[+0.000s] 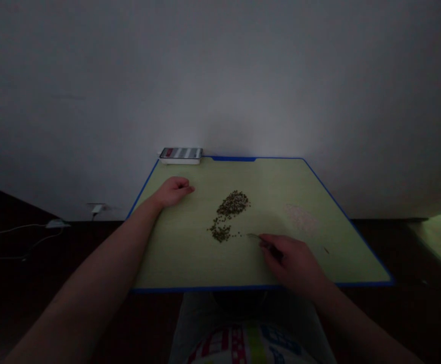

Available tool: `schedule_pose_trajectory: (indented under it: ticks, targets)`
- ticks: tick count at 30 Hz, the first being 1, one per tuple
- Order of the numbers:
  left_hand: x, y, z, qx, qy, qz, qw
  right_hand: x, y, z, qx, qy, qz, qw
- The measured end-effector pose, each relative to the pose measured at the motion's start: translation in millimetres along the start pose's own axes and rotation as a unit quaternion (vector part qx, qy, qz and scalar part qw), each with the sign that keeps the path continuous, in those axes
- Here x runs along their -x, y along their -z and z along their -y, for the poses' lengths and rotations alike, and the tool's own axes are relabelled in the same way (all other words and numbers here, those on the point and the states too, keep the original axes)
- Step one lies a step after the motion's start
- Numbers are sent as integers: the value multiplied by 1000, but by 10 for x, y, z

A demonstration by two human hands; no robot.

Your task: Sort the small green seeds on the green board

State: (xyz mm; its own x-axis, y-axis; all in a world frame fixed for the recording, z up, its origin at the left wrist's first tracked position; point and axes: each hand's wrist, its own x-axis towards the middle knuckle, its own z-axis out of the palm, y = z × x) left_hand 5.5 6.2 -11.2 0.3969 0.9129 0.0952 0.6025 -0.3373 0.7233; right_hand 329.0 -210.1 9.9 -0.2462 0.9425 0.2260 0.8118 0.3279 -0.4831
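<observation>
Two bare hands at one pale yellow-green, blue-edged tabletop (182,268), and here's the right hand (294,260), near side, fingers closed on one slim, dark-handled tool (275,251)! Its thin, pale tip points left, just beside a few loose dark grains; the dim light hides its exact shape.

Over on the left, the left hand (174,192) rests in a loose fist, fingers curled, palm hidden.

Three heaps on show: one large mixed heap of dark and pale grains (233,203) at centre; one smaller heap of dark greenish grains (221,233) just nearer; one faint spread of pale grains (301,218) to the right. Single grains? Too small to count! One small dark sliver (327,250) lies near right. Far left, one phone (181,153) sits on one white box (180,162), its screen text unreadable.
</observation>
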Motion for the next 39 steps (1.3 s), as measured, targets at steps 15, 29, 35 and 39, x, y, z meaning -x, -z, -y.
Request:
schedule_pose_trajectory:
  ticks: [15,29,35,39]
  targets:
    - [11,-4,-10,8,29,-2,1000,-182,-28,-125,-10,-121,10,993]
    - [-6,-19,49,12,16,-4,1000,-214,253,-613,59,-181,-73,979]
    - [24,-10,-9,22,26,-15,999,-533,304,-497,0,-70,25,997]
    - [48,-13,-32,26,32,-27,999,-1012,342,-311,-11,42,170,985]
